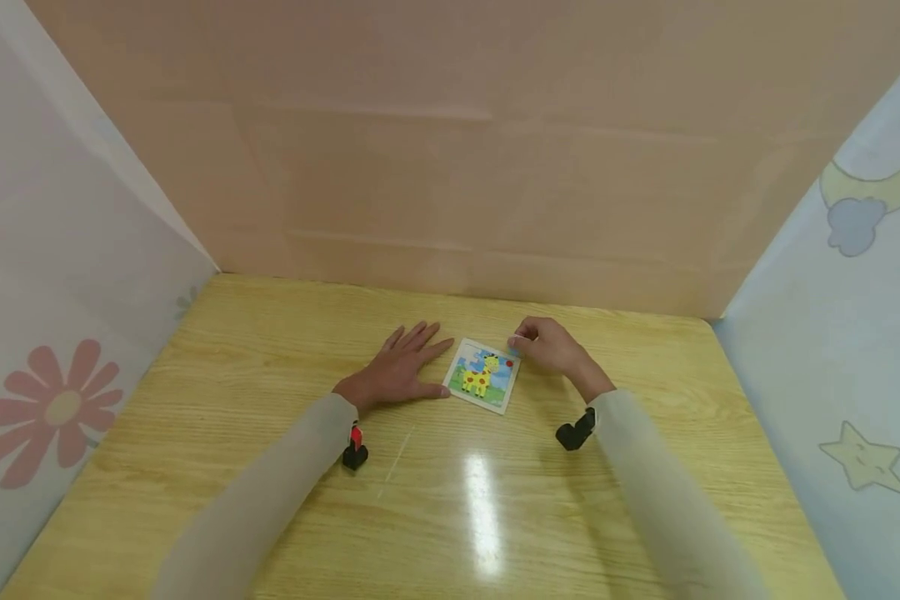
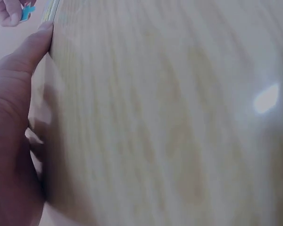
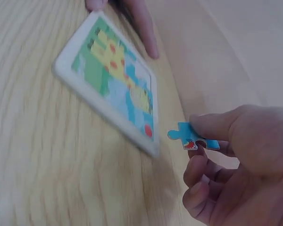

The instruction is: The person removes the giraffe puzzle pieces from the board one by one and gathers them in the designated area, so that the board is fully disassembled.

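A small square giraffe jigsaw puzzle in a white frame (image 1: 476, 400) lies on the table between both hands. Its picture has a yellow giraffe with red spots, green ground and blue sky, with a pale bare patch near the far edge. My left hand (image 1: 401, 371) rests palm down with fingers spread, its thumb at the frame's near left corner. Beside the far right corner, my right hand (image 1: 549, 345) pinches a blue puzzle piece (image 3: 184, 134) with a small red detail between thumb and fingers. In the right wrist view this piece is held just off the frame's edge.
The wooden table (image 1: 285, 500) meets a plain tan backdrop (image 1: 420, 192) behind the puzzle. Patterned cloth walls stand on both sides, with a pink flower (image 1: 62, 408) at left and a star (image 1: 866, 457) at right. A dark camera (image 1: 574, 431) is strapped on the right wrist.
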The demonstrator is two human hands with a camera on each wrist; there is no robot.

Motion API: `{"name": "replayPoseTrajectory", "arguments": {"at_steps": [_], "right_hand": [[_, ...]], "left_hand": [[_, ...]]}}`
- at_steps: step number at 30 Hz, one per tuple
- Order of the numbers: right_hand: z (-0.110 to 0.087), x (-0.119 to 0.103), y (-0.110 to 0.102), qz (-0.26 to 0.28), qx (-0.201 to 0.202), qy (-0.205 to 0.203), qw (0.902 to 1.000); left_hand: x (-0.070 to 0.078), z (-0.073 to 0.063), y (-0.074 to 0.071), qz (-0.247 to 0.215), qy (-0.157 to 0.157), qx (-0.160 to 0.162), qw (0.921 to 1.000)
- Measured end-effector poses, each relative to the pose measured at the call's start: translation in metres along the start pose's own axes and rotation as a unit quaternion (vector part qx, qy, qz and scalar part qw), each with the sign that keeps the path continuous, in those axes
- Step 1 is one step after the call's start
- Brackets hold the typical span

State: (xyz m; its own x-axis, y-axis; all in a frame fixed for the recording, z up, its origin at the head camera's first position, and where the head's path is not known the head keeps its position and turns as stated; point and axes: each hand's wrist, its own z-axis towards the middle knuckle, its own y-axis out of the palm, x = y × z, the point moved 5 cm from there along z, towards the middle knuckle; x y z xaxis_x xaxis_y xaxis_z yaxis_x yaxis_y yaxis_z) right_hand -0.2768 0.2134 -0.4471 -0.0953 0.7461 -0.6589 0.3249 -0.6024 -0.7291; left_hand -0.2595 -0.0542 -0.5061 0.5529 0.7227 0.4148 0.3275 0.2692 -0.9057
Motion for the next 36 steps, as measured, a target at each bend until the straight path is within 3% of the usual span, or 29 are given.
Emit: {"name": "replayPoseTrajectory", "arguments": {"at_steps": [8, 17, 31, 36], "right_hand": [[-0.002, 0.022, -0.004, -0.018, -0.012, 0.013, 0.9997], [-0.004, 0.029, -0.007, -0.032, -0.05, 0.013, 0.9982], [-0.004, 0.029, -0.002, -0.081, -0.008, -0.027, 0.9964], [0.0, 0.02, 0.006, -0.098, 0.008, -0.047, 0.994]], "left_hand": [[0.008, -0.003, -0.005, 0.017, 0.022, -0.026, 0.9993], [0.012, -0.005, -0.003, 0.009, 0.026, 0.007, 0.9996], [0.008, -0.003, 0.003, 0.021, 0.015, 0.032, 0.9992], [0.01, -0.003, 0.002, 0.009, 0.017, 0.033, 0.9993]]}}
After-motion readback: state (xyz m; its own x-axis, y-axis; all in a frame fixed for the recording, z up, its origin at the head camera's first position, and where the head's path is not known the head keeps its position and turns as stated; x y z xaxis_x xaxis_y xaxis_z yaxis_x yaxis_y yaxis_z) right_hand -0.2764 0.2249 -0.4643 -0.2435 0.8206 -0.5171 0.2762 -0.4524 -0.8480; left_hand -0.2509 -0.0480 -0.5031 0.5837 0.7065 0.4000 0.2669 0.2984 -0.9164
